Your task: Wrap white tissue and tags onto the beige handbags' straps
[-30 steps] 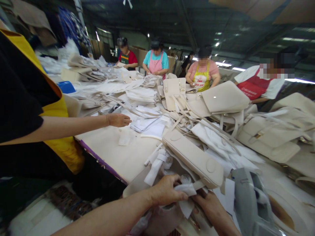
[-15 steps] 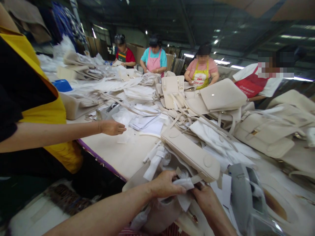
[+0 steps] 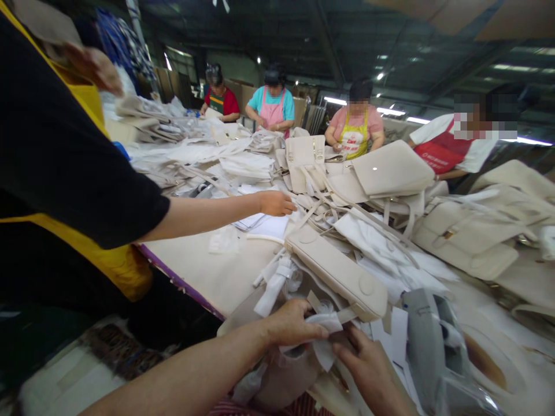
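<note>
My left hand point(image 3: 289, 326) is closed on a wad of white paper point(image 3: 321, 335) at the mouth of a cream bag point(image 3: 277, 370) at the near table edge. My right hand point(image 3: 368, 370) meets it from the right, fingers curled on the same white paper and bag opening. Just beyond them lies a long cream bag panel point(image 3: 338, 271) with round patches.
A co-worker in a yellow apron point(image 3: 87, 190) stands at the left, one hand point(image 3: 275, 203) reaching across the table point(image 3: 208, 271) into a pile of cream bags and straps point(image 3: 390, 173). Several more people work along the far side. A grey bag point(image 3: 429, 341) lies at my right.
The co-worker's hand has reached further right across the table, and their body has leaned in. My hands stay on the white paper, with the right hand shifting slightly lower.
</note>
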